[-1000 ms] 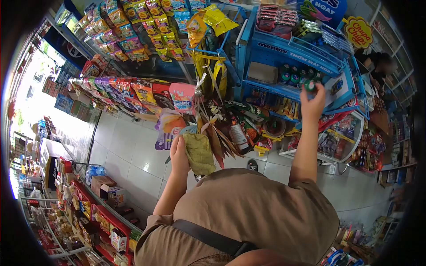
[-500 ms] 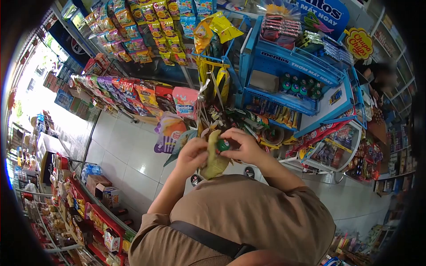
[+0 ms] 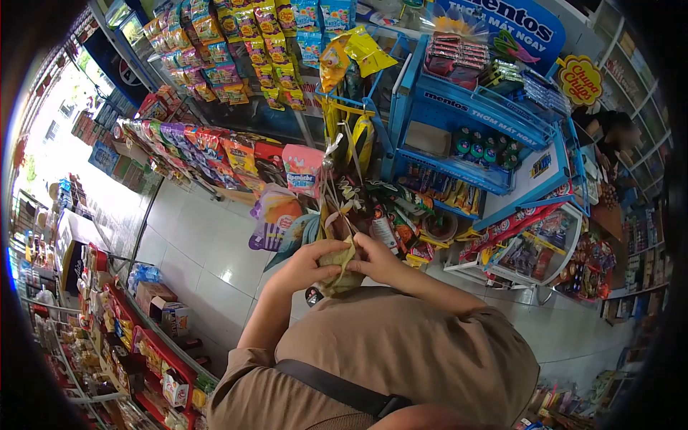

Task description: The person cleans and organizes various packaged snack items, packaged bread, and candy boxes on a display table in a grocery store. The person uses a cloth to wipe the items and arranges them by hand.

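A yellow-green, soft-looking bundle (image 3: 341,281) is held close in front of my body. My left hand (image 3: 313,265) grips its left side, the fingers pressed on its upper edge. On the right side my right hand (image 3: 375,259) pinches the edge, its fingertips near those of my left hand. Whatever may be inside the bundle is hidden. Just beyond my hands, strings and snack packets hang from a blue rack (image 3: 383,89). A pink candy bag (image 3: 303,170) hangs to the upper left of my hands.
A blue display stand (image 3: 466,107) with green bottles and candy packs rises ahead on the right. Rows of snack bags (image 3: 208,147) hang at the left. Low shelves (image 3: 147,344) stand at lower left. Part of a person (image 3: 616,132) shows at far right.
The green round item that was at my right hand's fingertips is out of sight. Both hands are lower and closer together, and the bundle looks gathered up.
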Demonstrator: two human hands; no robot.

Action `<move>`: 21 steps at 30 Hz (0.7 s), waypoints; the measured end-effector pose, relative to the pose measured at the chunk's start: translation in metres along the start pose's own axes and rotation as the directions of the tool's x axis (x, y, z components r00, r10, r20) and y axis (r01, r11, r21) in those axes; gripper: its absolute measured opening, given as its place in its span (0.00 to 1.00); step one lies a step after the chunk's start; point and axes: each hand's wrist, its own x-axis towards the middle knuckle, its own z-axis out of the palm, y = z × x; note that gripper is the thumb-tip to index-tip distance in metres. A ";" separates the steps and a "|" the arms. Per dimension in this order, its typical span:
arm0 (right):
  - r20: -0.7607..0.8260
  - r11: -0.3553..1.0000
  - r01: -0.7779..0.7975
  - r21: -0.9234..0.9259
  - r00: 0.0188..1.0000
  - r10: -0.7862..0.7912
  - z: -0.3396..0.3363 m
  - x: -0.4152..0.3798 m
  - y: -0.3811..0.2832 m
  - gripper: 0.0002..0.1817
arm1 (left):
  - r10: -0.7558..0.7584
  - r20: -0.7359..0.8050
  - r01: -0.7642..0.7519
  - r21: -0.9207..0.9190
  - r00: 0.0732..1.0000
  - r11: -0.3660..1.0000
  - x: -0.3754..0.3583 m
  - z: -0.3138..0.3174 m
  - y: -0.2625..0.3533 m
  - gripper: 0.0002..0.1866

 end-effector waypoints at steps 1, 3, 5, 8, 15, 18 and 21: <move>-0.002 0.999 0.019 0.034 1.000 -0.019 0.004 0.000 0.007 0.23 | 0.018 0.007 -0.018 0.041 1.000 0.999 0.000 -0.002 0.004 0.27; 0.014 0.991 0.089 0.098 0.996 -0.090 0.004 0.002 0.012 0.25 | 0.059 0.012 -0.060 0.101 0.998 0.993 0.001 -0.005 0.011 0.27; 0.051 0.970 0.185 0.159 0.980 -0.195 -0.001 0.003 0.012 0.27 | 0.107 0.004 -0.107 0.140 0.994 0.984 0.003 -0.006 0.018 0.27; 0.071 0.988 0.081 0.129 0.993 -0.091 -0.010 -0.001 0.001 0.29 | -0.003 -0.024 0.004 0.060 1.000 0.998 0.003 -0.001 0.017 0.26; 0.067 0.829 0.468 -0.308 0.879 -0.471 -0.029 0.007 -0.020 0.33 | 0.040 -0.127 -0.035 0.038 0.991 0.999 0.006 0.015 0.011 0.25; 0.064 0.967 0.241 0.082 0.967 -0.247 -0.022 0.004 -0.014 0.30 | 0.149 -0.177 -0.141 0.054 0.973 0.988 0.008 0.021 0.004 0.24; 0.064 0.971 -0.016 0.238 0.998 0.001 -0.012 -0.003 0.002 0.29 | -0.050 -0.188 0.082 0.165 0.981 0.983 0.006 0.012 0.016 0.23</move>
